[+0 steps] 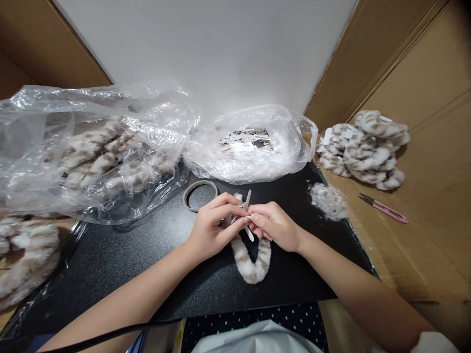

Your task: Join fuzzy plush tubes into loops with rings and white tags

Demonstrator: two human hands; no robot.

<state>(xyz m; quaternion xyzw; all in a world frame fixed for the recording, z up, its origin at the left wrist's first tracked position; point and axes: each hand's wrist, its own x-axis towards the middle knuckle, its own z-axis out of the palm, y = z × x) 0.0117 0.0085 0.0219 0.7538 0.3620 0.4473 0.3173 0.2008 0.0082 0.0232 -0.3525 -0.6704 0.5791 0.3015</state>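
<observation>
A fluffy white-and-beige loop [251, 269] hangs down below my hands on the black table. My left hand [215, 220] is closed around the loop's upper end, thumb and fingers brought together. Opposite it, my right hand [275, 224] pinches a thin pale cord [248, 217], and the fingertips of both hands meet there. A narrow white tag [249, 232] sticks out above and below the fingers. The exact join between cord, tag and loop is hidden by my fingers.
Beyond my left hand lies a tape roll [200, 195]. Plastic bags hold fluffy pieces [95, 152] and tags with bands [250, 140]. To the right are tagged fluffy loops [379, 147], a fluff clump [328, 201] and pink snips [386, 209]. More fluffy loops [29, 264] lie left.
</observation>
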